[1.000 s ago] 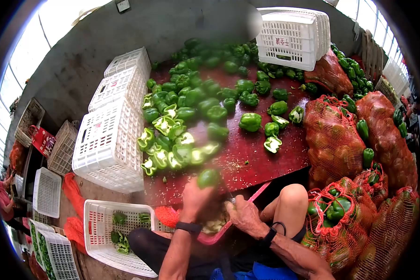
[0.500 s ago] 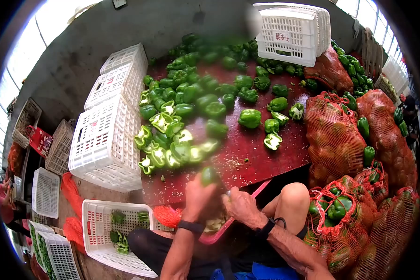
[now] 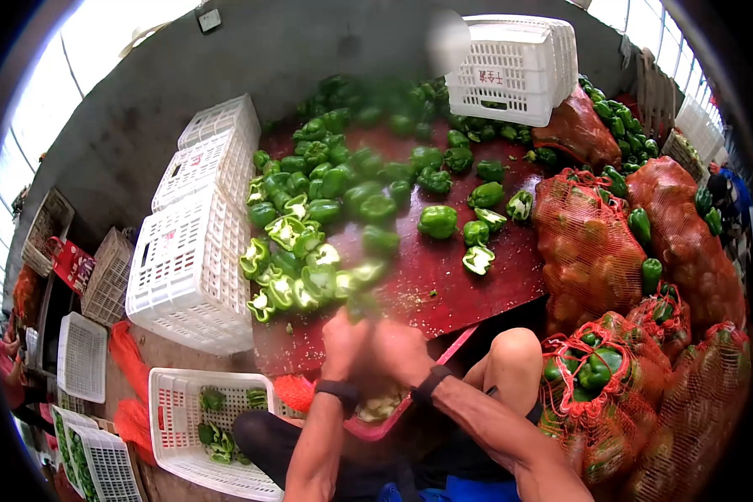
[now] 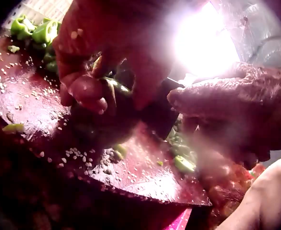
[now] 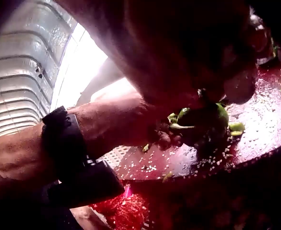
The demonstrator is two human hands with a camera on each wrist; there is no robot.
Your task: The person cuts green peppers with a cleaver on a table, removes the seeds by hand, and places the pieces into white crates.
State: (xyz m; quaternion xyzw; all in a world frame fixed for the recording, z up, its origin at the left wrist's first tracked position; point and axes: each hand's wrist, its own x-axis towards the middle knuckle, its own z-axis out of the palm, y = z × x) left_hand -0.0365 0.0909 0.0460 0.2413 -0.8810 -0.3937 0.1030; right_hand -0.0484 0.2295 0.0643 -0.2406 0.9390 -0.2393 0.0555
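Note:
Both hands meet over the near edge of the red table (image 3: 443,297). My left hand (image 3: 343,345) grips a green bell pepper (image 5: 205,122), which is mostly shadowed in the left wrist view. Close against it, my right hand (image 3: 400,351) is curled around a small knife, whose dark blade (image 4: 160,112) shows between the hands in the left wrist view. The handle is hidden in the fist. Below the hands stands a pink-rimmed tub (image 3: 376,431) with pale pepper scraps (image 3: 380,408). Cut pepper halves (image 3: 283,290) lie beyond the left hand, cut faces showing.
Whole green peppers (image 3: 314,155) heap across the table's far side. White crates (image 3: 194,259) line its left edge; another crate stack (image 3: 510,71) stands at the back. Red mesh sacks (image 3: 590,251) crowd the right. An open crate (image 3: 163,418) with a few pepper pieces sits low at left.
My right hand has moved up and left from above the tub to meet the left hand at the pepper. The left hand still holds the pepper, now slightly higher and farther left.

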